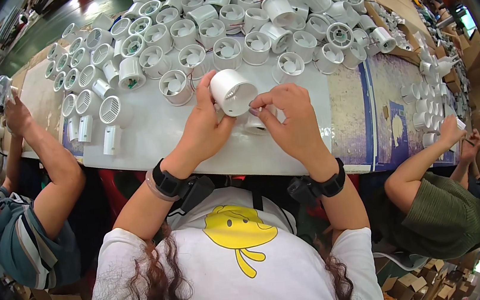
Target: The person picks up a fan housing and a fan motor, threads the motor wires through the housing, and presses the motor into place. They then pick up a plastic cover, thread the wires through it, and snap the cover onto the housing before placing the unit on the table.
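While the left hand [206, 129] wraps its fingers around a white cylindrical housing [225, 89], the right hand [293, 120] holds narrowed fingers at its open rim; whether they pinch anything, I cannot tell. Tilted between both sets of fingers, above the tabletop [152, 143], the housing looks light, stiff and slippery, probably best held by its outer wall.

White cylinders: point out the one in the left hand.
The white cylinder with the left hand around it and the right hand at its rim; the fan-filled cylinders just beyond stand unheld.
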A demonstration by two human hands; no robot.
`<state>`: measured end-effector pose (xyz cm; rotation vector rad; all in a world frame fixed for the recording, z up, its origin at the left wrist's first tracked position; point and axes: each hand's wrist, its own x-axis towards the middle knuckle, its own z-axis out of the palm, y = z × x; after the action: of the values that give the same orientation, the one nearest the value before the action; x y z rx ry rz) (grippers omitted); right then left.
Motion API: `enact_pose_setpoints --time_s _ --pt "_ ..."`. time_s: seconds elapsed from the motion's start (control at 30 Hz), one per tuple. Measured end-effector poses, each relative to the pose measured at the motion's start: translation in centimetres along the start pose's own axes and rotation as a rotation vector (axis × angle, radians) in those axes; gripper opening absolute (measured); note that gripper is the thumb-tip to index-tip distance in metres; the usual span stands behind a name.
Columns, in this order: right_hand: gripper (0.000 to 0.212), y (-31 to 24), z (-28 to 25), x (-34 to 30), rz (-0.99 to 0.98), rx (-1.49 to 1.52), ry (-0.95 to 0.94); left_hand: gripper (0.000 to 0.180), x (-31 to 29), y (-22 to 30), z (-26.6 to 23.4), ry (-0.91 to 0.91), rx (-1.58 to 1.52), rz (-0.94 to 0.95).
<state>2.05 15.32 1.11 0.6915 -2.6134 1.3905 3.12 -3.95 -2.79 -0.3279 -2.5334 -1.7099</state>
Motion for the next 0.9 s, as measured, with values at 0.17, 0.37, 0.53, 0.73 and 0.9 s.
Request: enact_pose_setpoints --time_s 0.17,0.37,0.53,0.73,0.9 --pt "0.017 -0.7 1.4 0.2 -0.188 -0.277 0.157 0.074 0.0 0.4 0.4 -0.022 -0.096 0.003" --pt "0.016 -0.2 2.0 0.8 -0.234 -0.231 0.140 0.072 -0.1 0.0 0.5 -0.049 -0.212 0.015" --pt "0.015 0.7 2.2 0.7 -0.107 -0.088 0.050 0.065 0.0 0.2 0.1 -0.057 -0.190 0.068" --pt "0.014 0.4 1.8 0.9 -0.053 -0.049 -0.027 0.062 -0.1 0.3 -0.3 -0.119 -0.399 -0.102" --pt "0.013 0.1 1.7 0.8 -0.165 -0.110 0.000 0.061 0.0 0.0 -0.5 -0.150 -0.487 -0.160"
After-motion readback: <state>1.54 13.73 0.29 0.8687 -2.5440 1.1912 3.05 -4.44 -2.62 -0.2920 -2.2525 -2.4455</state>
